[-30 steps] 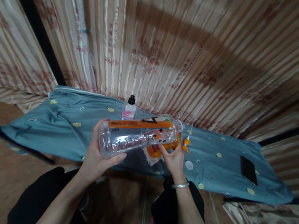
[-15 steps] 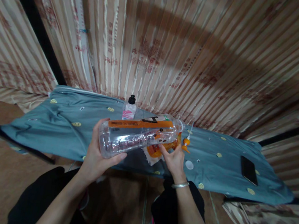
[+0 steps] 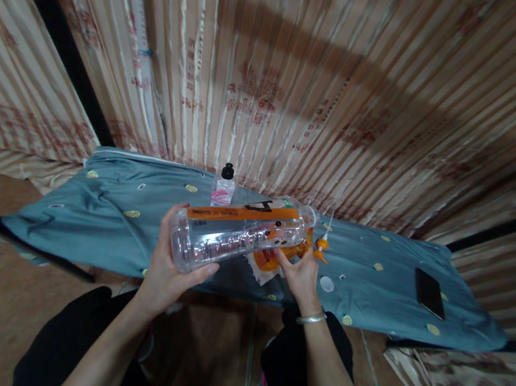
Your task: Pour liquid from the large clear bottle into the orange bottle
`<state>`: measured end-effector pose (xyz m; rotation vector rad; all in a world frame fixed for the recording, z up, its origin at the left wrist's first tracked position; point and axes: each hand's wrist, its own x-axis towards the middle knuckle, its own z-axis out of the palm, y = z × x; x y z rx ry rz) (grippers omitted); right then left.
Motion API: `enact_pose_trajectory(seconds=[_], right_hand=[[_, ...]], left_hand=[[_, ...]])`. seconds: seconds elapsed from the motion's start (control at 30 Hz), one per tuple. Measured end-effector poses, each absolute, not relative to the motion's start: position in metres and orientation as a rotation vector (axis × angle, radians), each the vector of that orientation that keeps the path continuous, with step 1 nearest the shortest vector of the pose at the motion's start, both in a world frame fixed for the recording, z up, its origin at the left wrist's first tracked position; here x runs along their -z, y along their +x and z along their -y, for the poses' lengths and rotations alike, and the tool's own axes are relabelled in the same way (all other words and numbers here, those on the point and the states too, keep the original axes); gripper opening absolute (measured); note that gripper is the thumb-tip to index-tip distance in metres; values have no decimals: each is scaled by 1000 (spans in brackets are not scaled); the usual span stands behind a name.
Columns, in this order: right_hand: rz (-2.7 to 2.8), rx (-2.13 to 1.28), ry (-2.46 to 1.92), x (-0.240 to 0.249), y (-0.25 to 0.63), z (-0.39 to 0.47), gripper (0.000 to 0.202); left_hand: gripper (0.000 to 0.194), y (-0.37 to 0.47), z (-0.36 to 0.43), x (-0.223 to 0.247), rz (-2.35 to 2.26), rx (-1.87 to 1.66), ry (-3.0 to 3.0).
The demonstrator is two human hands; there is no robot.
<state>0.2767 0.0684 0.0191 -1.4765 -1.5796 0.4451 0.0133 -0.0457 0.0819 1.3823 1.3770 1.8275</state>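
Observation:
My left hand [image 3: 173, 275] is wrapped round the base of a large clear plastic bottle [image 3: 229, 241] with an orange and grey label. The bottle lies tilted in the air, its uncapped mouth up and to the right. Under its neck, my right hand [image 3: 300, 277] grips an orange see-through bottle [image 3: 268, 261]. The clear bottle covers much of the orange one, so I cannot tell whether their openings touch. Just right of them, an orange pump top [image 3: 322, 247] with a pale tube lies on the cloth. A white tissue [image 3: 267, 279] shows beneath the orange bottle.
A small clear bottle [image 3: 223, 190] with a black cap and pink label stands at the back. A white round cap [image 3: 327, 284] and a black phone [image 3: 429, 293] lie on the blue-green cloth [image 3: 384, 295]. Striped curtains [image 3: 272, 56] hang behind, beside black poles [image 3: 60, 38].

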Motion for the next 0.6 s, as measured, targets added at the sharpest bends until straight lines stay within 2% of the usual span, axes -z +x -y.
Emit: enact_pose_trajectory(seconds=[0.23, 0.6], right_hand=[[1574, -426, -1461, -15, 278, -70, 84], [1580, -415, -1493, -18, 277, -69, 92]], left_hand=[[92, 14, 47, -83, -1358, -1853, 1392], [95, 14, 46, -85, -1383, -1838, 1401]])
